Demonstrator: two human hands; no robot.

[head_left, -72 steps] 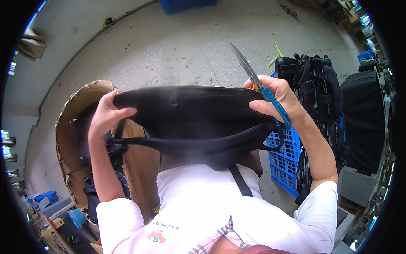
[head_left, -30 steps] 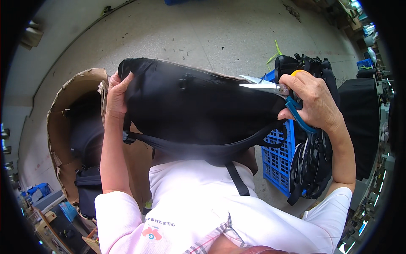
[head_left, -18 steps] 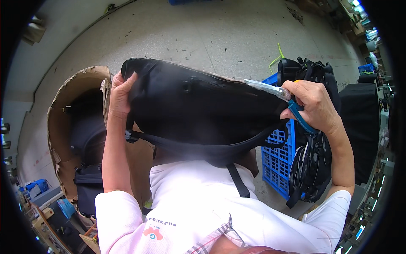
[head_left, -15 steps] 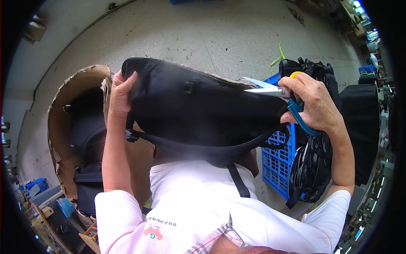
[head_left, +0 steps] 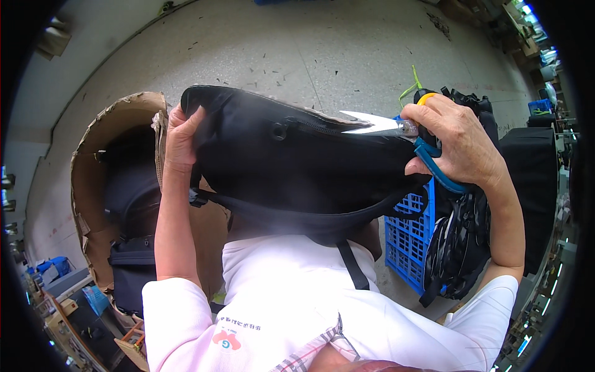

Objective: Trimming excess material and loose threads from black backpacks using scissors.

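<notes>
floor (head_left: 260,46): grey, speckled, dark scraps (head_left: 336,72) | wall (head_left: 93,53): pale, upper left | light strips (head_left: 525,345): bright, lower right

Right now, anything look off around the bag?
Yes, two things. Dark scraps litter the floor beyond the bag, strewn about loose. The carton at left has a ragged, uneven rim, as if roughly torn. A pale strip shows along the bag's upper edge; can't tell if it's fraying.
</notes>
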